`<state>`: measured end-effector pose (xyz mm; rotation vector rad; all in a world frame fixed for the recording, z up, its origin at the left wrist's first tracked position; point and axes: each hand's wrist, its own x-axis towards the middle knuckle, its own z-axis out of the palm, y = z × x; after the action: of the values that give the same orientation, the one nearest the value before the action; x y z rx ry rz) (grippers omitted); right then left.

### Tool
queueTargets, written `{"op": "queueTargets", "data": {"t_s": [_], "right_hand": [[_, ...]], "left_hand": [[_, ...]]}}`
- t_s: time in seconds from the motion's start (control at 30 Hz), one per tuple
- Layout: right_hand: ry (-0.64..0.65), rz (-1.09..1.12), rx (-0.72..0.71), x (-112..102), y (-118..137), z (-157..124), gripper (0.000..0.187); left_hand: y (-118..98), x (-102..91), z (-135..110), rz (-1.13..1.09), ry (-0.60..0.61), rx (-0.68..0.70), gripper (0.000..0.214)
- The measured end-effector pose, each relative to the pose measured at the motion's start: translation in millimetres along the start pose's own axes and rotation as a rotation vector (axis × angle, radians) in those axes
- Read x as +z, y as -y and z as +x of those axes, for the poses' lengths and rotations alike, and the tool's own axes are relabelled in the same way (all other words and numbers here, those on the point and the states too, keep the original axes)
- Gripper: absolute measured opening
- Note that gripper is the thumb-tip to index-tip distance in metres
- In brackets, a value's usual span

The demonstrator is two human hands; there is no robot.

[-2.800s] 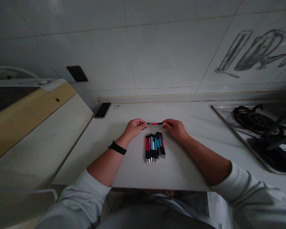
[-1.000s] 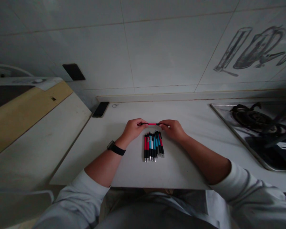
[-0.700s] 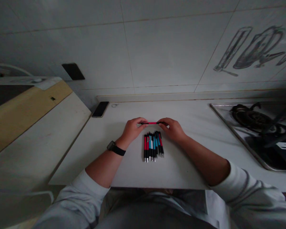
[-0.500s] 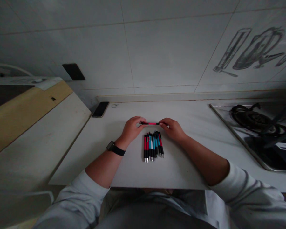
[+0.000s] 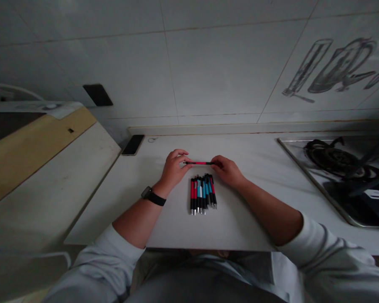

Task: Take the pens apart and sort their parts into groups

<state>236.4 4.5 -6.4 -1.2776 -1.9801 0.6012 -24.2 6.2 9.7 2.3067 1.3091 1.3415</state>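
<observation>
Left hand (image 5: 173,169) and right hand (image 5: 228,171) each pinch one end of a red pen (image 5: 200,163) in the head view, crosswise just beyond the other pens (image 5: 204,194); those already lie side by side on the table (image 5: 236,227), the held one outside their row.

Dimly lit, a grey tiled wall (image 5: 214,71) stands behind a white counter (image 5: 255,155). A jug picture (image 5: 330,69) marks its right side, above a metal stove (image 5: 341,160).
</observation>
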Motion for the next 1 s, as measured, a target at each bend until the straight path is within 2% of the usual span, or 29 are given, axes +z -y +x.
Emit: {"op": "queueTargets", "data": {"t_s": [0.1, 0.23, 0.33, 0.47, 0.53, 0.6, 0.73, 0.8, 0.87, 1.0], "right_hand": [[-0.029, 0.029, 0.020, 1.2, -2.8, 0.4, 0.029], [0.065, 0.000, 0.008, 1.9, -5.3, 0.4, 0.023], [0.029, 0.015, 0.010, 2.5, -4.9, 0.4, 0.026], [0.074, -0.001, 0.006, 2.1, -2.4, 0.8, 0.024], [0.051, -0.010, 0.015, 1.8, -1.9, 0.7, 0.020], [0.032, -0.005, 0.032, 1.6, -2.1, 0.7, 0.025], [0.090, -0.008, 0.013, 1.7, -3.1, 0.8, 0.022], [0.056, -0.017, 0.016, 2.1, -3.6, 1.0, 0.019], [0.032, -0.009, 0.025, 2.5, -4.0, 1.2, 0.024], [0.103, -0.004, -0.006, 2.6, -5.1, 1.4, 0.026]], "left_hand": [[-0.9, 0.2, -0.1, 0.008, 0.000, -0.011, 0.008], [-0.5, 1.4, -0.3, 0.010, 0.005, -0.014, 0.009], [0.0, 2.3, -0.4, 0.007, 0.005, -0.015, 0.009], [1.3, 3.0, -0.9, 0.001, 0.016, -0.018, 0.009], [2.2, 3.4, -1.1, -0.005, 0.022, -0.018, 0.009], [2.8, 3.6, -1.1, -0.007, 0.018, -0.020, 0.010], [2.1, 4.1, -1.2, -0.017, 0.005, -0.012, 0.010], [1.0, 4.4, -1.5, -0.023, 0.013, -0.009, 0.009], [-0.2, 4.6, -1.7, -0.025, 0.021, -0.011, 0.008], [-1.1, 4.9, -1.6, -0.028, 0.027, -0.018, 0.009]]}}
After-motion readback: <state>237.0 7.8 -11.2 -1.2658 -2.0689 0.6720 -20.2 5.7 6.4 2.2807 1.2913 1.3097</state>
